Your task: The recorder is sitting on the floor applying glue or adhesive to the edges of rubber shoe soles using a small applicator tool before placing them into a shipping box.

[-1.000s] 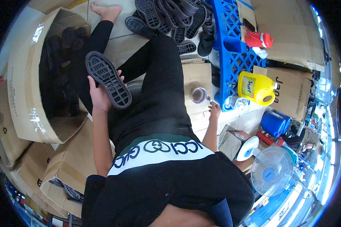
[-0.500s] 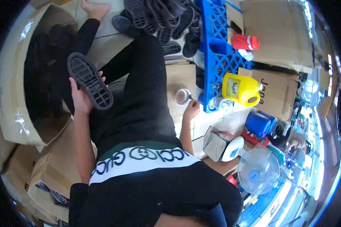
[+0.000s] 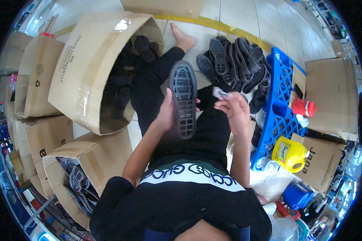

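Note:
My left hand [image 3: 166, 111] grips a dark grey shoe sole [image 3: 186, 108] by its sides, thumb on the near edge and fingertips on the far one. Its grid-patterned, hollowed face is turned up toward me, and it is held upright over my lap. To the right, my right hand [image 3: 238, 112] is raised and pinches what looks like a small brush [image 3: 219, 93] with a pale, flat end and a metallic band. A gap lies between that pale end and the sole.
Beyond my knee lies a heap of dark soles [image 3: 237, 60]. At left a large cardboard box [image 3: 82, 68] on its side holds dark pieces; another box [image 3: 104, 150] below holds more soles. A blue plastic pallet [image 3: 274, 124], red bottle [image 3: 301, 107] and yellow jug [image 3: 284, 156] stand right.
My right hand has lifted away from the small cup on the right and come up near the sole. The sole has turned more upright. The view has swung round to the left.

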A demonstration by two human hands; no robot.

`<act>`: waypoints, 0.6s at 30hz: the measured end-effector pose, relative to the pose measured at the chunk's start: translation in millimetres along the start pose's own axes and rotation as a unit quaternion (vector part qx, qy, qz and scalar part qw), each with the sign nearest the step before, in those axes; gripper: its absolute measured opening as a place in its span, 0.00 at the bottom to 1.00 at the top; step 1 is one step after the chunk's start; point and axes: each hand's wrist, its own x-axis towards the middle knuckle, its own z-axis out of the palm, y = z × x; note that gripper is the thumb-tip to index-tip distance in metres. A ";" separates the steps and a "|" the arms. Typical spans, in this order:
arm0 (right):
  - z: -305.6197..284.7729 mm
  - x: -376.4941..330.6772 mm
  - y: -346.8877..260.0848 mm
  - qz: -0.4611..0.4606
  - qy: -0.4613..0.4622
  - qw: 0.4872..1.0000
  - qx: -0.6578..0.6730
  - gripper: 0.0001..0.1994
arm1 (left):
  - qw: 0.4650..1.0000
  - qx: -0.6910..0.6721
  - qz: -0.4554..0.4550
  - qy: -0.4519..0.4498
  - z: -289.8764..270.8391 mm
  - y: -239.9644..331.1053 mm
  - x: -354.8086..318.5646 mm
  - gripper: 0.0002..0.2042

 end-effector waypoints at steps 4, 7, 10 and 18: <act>64.2 36.6 4.7 0.000 -0.044 0.999 -0.031 0.07 | 1.000 -0.014 0.003 0.022 16.3 10.3 -1.7 0.41; 85.1 50.3 9.5 -0.051 -0.013 0.996 -0.069 0.09 | 1.000 -0.007 0.021 -0.007 17.3 12.2 0.1 0.40; 91.2 57.4 16.6 -0.093 -0.003 0.994 -0.053 0.09 | 1.000 -0.009 0.012 0.004 17.8 12.5 1.4 0.39; 83.8 66.6 21.1 -0.089 0.028 0.993 -0.070 0.10 | 1.000 0.020 0.005 -0.004 18.5 6.8 5.9 0.38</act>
